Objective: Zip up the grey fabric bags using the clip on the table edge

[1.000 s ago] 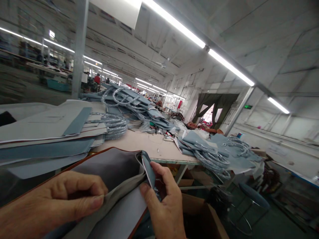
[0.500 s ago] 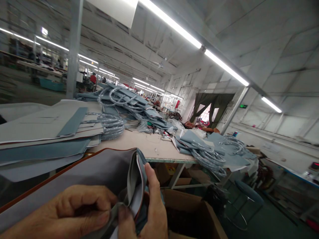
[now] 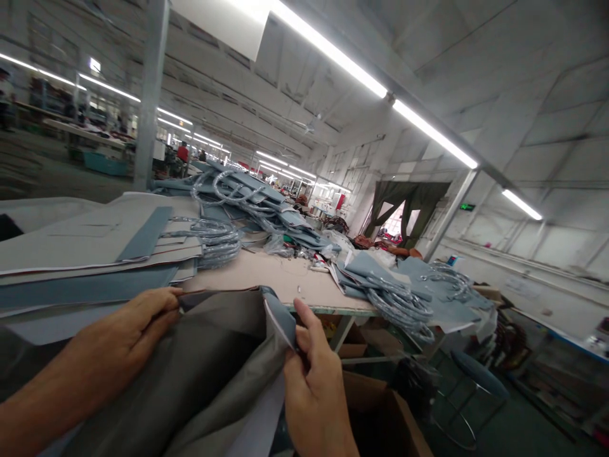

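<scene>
A bag-like piece with a grey lining [image 3: 209, 355] and a blue-grey outer corner hangs between my hands at the near side of the table. My left hand [image 3: 137, 330] pinches its upper edge on the left, fingers closed. On the right, my right hand [image 3: 316, 381] grips the edge just below the blue-grey corner, with thumb and fingers pressed together and the index finger pointing up. The lining lies spread and folded between them, and its lower part runs out of view.
Beyond stands a table [image 3: 238, 270] with stacked flat panels [image 3: 85, 238] at left and plastic-wrapped handle loops [image 3: 399, 301] at right. An open cardboard box [image 3: 375, 406] sits below, near a round stool [image 3: 478, 374]. A metal post [image 3: 151, 95] rises at left.
My left hand has moved left and up from the gathered fabric to the upper edge. The grey lining is now spread wide between my hands. My right hand has shifted slightly right.
</scene>
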The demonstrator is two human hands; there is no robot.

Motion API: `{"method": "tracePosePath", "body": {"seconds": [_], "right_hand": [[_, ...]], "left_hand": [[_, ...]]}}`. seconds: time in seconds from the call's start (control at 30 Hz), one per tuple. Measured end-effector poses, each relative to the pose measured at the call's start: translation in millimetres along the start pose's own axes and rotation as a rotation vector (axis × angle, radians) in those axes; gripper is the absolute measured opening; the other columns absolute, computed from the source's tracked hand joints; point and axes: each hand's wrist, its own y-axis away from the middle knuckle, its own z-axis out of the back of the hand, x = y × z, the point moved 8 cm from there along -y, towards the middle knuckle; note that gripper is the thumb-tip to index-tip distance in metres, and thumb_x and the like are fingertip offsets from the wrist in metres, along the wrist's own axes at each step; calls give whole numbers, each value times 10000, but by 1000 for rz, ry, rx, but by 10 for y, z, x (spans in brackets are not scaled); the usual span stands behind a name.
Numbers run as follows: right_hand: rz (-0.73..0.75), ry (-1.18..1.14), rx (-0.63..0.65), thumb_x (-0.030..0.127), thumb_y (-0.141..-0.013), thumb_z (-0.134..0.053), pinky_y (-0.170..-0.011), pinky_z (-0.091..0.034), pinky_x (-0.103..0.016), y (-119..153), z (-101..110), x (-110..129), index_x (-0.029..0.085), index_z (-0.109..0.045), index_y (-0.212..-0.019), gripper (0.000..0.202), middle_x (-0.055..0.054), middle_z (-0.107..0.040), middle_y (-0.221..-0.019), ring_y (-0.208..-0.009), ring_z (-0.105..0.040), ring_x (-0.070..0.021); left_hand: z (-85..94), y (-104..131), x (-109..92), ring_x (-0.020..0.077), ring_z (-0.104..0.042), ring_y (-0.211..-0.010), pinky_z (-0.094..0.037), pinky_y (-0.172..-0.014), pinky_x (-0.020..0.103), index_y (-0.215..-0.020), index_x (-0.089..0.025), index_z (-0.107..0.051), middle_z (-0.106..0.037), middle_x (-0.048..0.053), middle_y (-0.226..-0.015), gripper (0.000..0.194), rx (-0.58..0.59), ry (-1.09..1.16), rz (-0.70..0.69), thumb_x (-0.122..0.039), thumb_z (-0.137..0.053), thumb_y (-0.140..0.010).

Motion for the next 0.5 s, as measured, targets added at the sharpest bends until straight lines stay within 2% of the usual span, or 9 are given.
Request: {"method": "tracePosePath", "body": {"seconds": [0.03, 0.1, 0.17, 0.23, 0.3, 0.4, 0.43, 0.47, 0.5], "right_hand": [[3, 10, 20, 144, -880, -492, -961, -588, -321, -97, 7, 0, 188, -601, -1522, 653, -80, -799, -1164, -1092, -761, -227], [23, 56, 40, 160, -833, -492, -891, -596, -333, -332, 76, 11, 153, -646, -1464, 650, -77, -806, -1017, -933, -770, -229], [51, 131, 11, 180, -785, -488, -859, -595, -359, -611, 276, 49, 132, -666, -1432, 673, -75, -799, -955, -836, -752, -235], [78, 230, -63, 196, -750, -489, -866, -592, -394, -907, 616, 141, 123, -668, -1428, 705, -81, -805, -956, -837, -748, -252], [109, 351, -144, 195, -718, -495, -907, -582, -426, -1176, 1021, 310, 125, -681, -1418, 727, -90, -819, -978, -901, -760, -273], [209, 528, -199, 188, -697, -505, -922, -569, -416, -1447, 1518, 688, 168, -764, -1304, 660, -93, -829, -1052, -1001, -767, -284], [238, 580, -191, 195, -702, -504, -874, -570, -398, -1495, 1622, 815, 181, -796, -1235, 608, -85, -831, -1029, -973, -769, -280], [273, 636, -178, 205, -707, -501, -813, -563, -376, -1520, 1697, 943, 189, -820, -1155, 550, -73, -829, -976, -918, -768, -273], [314, 695, -156, 216, -707, -500, -744, -545, -354, -1526, 1740, 1070, 192, -832, -1070, 493, -59, -818, -894, -841, -757, -262]], "left_hand": [[-35, -59, -22, 276, -734, -900, -506, -806, 370, -1064, -223, -608, -734, 75, -1049, 441, 25, -58, 5, -460, -239, -1021], [-2, -196, -163, 257, -708, -706, -458, -663, 346, -1020, -200, -593, -696, 64, -861, 438, -13, -226, -103, -378, -193, -1033], [130, -349, -390, 238, -701, -724, -449, -654, 322, -1012, -178, -619, -687, 75, -875, 455, -94, -358, -299, -288, -178, -1034], [342, -546, -621, 228, -699, -840, -472, -727, 305, -1005, -172, -664, -692, 85, -953, 477, -118, -405, -445, -257, -195, -1019], [656, -792, -886, 221, -681, -866, -493, -800, 318, -1008, -159, -709, -681, 70, -977, 518, -114, -444, -531, -322, -218, -1026], [1205, -1149, -1375, 246, -709, -1061, -503, -970, 432, -1262, -59, -678, -656, 31, -1095, 617, -125, -629, -695, -395, -198, -1071], [1432, -1290, -1469, 319, -701, -1133, -490, -990, 521, -1333, -32, -632, -638, 14, -1134, 688, -169, -655, -665, -539, -260, -1055], [1651, -1427, -1510, 415, -644, -1228, -467, -1002, 566, -1324, 43, -595, -603, 31, -1219, 829, -210, -639, -613, -651, -278, -1000], [1810, -1553, -1493, 459, -601, -1269, -457, -1014, 574, -1298, 97, -572, -575, 48, -1285, 905, -189, -567, -564, -696, -283, -972]]}}
